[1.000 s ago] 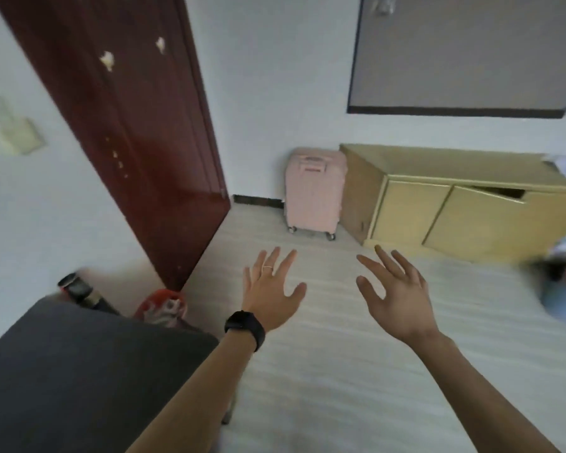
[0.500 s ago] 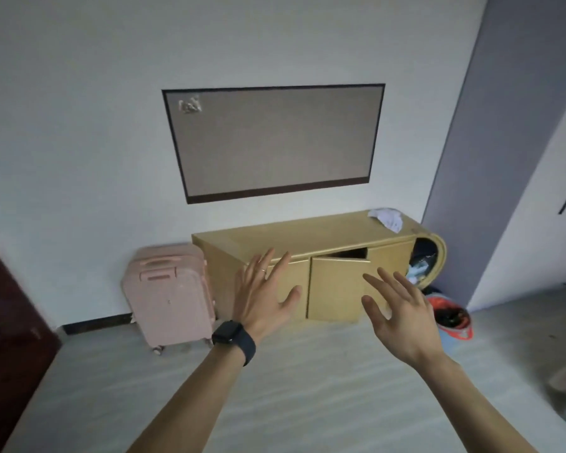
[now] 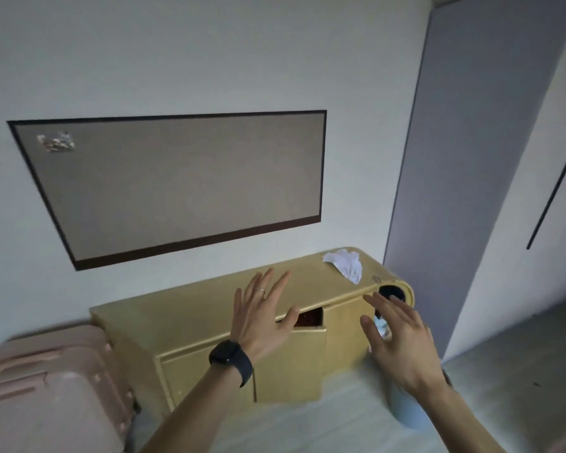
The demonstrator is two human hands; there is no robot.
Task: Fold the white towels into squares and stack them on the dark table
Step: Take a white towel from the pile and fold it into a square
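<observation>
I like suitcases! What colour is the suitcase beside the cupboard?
The suitcase is pale pink, clearest in the head view, lower left.

Both arms stretched forward, left hand (image 3: pixel 262 318) and right hand (image 3: pixel 402 344) raised, fingers spread, holding nothing

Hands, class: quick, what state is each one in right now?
Bare left hand: open, fingers spread, holding nothing.
Bare right hand: open, fingers spread, holding nothing.
</observation>
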